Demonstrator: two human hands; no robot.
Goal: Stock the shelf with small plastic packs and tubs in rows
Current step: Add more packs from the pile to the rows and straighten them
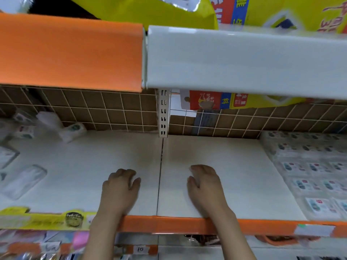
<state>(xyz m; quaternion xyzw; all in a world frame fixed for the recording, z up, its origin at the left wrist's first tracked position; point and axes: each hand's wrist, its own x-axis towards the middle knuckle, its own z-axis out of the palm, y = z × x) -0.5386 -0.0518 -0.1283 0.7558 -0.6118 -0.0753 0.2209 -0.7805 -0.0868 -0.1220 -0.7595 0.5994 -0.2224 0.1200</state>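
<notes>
Both my hands reach over the orange front rail onto the white shelf [234, 166]. My left hand [120, 188] rests palm down on the bare board left of the seam, fingers loosely bent, holding nothing. My right hand [204, 186] lies palm down just right of the seam, also holding nothing. Flat clear plastic packs [311, 169] with small printed labels lie in rows on the shelf's right end. At the left, a clear plastic tub [22, 182] lies on its side, and several small clear packs [71, 131] lie tumbled near the back.
An orange-fronted shelf [71, 51] and a white-fronted shelf [244, 59] hang low overhead, with yellow bags [262, 102] behind. A slotted upright post [163, 113] stands at the back centre before a wire grid. The orange rail [169, 225] carries price tags; lower shelves hold more goods.
</notes>
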